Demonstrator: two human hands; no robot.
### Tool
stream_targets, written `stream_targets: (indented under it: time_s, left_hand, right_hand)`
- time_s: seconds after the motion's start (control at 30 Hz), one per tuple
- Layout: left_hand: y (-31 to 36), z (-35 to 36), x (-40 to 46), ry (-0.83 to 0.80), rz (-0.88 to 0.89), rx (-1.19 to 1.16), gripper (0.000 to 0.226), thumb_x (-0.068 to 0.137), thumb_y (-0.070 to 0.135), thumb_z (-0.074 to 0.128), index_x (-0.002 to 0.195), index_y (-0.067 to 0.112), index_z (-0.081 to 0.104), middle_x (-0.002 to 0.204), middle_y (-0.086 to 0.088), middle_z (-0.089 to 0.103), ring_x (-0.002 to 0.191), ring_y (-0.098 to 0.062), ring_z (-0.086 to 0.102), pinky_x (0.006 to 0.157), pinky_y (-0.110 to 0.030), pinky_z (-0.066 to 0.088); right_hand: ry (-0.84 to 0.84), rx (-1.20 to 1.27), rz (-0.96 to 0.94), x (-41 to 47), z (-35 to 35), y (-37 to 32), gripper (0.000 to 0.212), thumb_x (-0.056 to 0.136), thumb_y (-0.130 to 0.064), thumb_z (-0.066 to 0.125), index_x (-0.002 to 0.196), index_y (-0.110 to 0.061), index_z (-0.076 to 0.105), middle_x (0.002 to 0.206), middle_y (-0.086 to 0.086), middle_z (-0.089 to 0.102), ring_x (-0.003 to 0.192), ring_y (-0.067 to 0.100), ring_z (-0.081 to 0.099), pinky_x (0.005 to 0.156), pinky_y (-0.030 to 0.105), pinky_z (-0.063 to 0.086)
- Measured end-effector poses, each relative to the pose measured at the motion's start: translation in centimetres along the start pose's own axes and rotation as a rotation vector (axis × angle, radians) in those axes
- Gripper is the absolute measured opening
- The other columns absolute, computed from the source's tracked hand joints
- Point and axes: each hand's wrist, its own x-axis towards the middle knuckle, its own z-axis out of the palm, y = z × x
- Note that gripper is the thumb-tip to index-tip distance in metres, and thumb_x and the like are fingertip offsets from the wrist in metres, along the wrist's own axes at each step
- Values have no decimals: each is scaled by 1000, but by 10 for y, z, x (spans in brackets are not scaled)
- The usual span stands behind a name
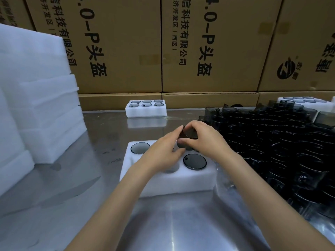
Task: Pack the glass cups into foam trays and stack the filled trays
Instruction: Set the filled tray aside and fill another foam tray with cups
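A white foam tray (pixel 174 180) lies on the steel table in front of me. One dark glass cup (pixel 140 148) sits in its far left hole and another (pixel 194 162) in its near right hole. Over the tray's far side both hands hold a dark glass cup (pixel 188 135). My right hand (pixel 203 137) grips it from above and the right. My left hand (pixel 163 151) touches its left side with straight fingers and hides the tray's middle holes.
A filled foam tray (pixel 146 108) stands at the back of the table. Many loose dark cups (pixel 272 142) crowd the right side, with another filled tray (pixel 306 103) behind them. Empty foam trays (pixel 45 98) are stacked on the left. Cardboard boxes (pixel 208 44) wall the back.
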Motion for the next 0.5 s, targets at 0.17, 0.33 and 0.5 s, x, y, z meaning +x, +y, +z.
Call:
stream_targets:
  time_s: [0.17, 0.33, 0.5]
  left_hand:
    - [-2, -2, 0, -34, -15, -3, 56, 91, 30, 57, 142, 33, 34, 133, 7, 53, 117, -17, 51, 96, -33, 43]
    - [-6, 0, 0, -73, -33, 40, 63, 90, 38, 57, 145, 32, 27, 141, 6, 47, 128, -16, 42, 98, -27, 37]
    - [-4, -3, -5, -75, 56, 212, 76, 91, 45, 51, 151, 27, 8, 158, 13, 9, 144, -4, 9, 113, -24, 11]
  right_hand:
    - [-35, -11, 14, -3, -8, 2, 44, 73, -48, 74, 106, -31, 52, 98, -11, 59, 87, 13, 56, 74, 31, 49]
    - [-80, -8, 18, -2, -7, 3, 74, 72, -53, 73, 134, -29, 40, 130, -6, 55, 116, 17, 52, 92, 34, 46]
    - [-182, -42, -83, -12, -13, 13, 83, 83, -62, 52, 151, -30, 14, 157, -15, 12, 144, 7, 11, 114, 37, 25]
